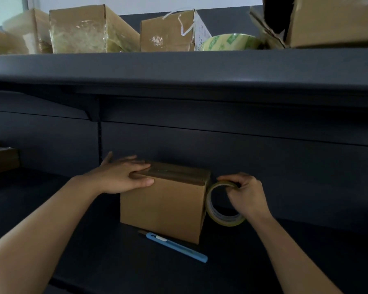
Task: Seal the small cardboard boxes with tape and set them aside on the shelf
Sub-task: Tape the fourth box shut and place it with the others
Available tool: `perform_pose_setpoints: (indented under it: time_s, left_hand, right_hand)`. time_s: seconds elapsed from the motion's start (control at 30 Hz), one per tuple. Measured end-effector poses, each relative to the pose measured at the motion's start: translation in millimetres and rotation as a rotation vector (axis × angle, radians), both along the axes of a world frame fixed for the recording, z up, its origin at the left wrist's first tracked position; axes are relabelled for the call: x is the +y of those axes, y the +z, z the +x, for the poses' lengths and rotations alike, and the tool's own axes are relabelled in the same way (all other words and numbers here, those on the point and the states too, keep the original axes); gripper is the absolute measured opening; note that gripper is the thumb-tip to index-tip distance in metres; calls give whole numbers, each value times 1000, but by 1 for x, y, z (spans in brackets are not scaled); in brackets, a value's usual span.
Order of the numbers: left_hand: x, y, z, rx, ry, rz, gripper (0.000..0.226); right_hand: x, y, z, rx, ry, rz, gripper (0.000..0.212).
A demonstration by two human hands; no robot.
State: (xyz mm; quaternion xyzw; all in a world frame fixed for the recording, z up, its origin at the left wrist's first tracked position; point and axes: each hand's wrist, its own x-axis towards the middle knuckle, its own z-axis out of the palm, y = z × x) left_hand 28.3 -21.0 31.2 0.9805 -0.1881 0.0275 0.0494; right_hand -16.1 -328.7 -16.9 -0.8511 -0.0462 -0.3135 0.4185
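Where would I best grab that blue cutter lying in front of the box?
Probably from above, pinching the blue cutter across its narrow sides toward the end away from the cardboard box: it lies flat, and its blade end sits close by that box.

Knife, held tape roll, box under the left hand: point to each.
knife (176,247), head view, middle of the blue handle
tape roll (225,222), head view, lower rim
box (162,209), head view, front face
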Motion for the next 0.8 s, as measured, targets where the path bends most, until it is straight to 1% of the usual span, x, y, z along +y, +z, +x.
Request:
perform_pose_setpoints:
  time_s: [0.03,0.07,0.13,0.2,0.33,0.43,0.5,0.57,0.67,0.73,0.8]
  left_hand:
    - [-4,5,-4,24,-3,38,115]
    - [-10,8,-9,54,-3,55,117]
    - [-31,8,-25,62,-47,37,102]
    - [-60,4,-36,-28,-110,15,92]
    - [-115,-3,-42,-188,-225,24,87]
    - [-134,-5,-41,-242,-310,31,75]
    - [-131,-7,-37,-229,-318,11,70]
    - [-122,-8,-35,-177,-273,6,71]
    - [-112,-7,-34,-122,-181,70,86]
    - [-111,-8,-33,-136,-155,75,92]
    - [-111,-9,-33,-171,-155,42,90]
  right_hand:
    - [1,-2,1,-1,-3,-5,37]
    - [2,-3,1,-3,-5,-3,37]
    - [2,-3,2,-13,-7,-3,37]
    - [3,-3,2,-25,-18,-27,38]
    - [3,-2,0,-28,-28,-67,37]
    - [-2,-3,-3,-28,-35,-75,37]
    - [-4,-4,-4,-18,-18,-65,37]
    - [-2,-6,-5,-19,4,-51,36]
    - [1,-9,-4,-27,19,-35,37]
    - [1,-10,-5,-22,25,-19,41]
    - [-1,-10,-8,9,33,9,48]
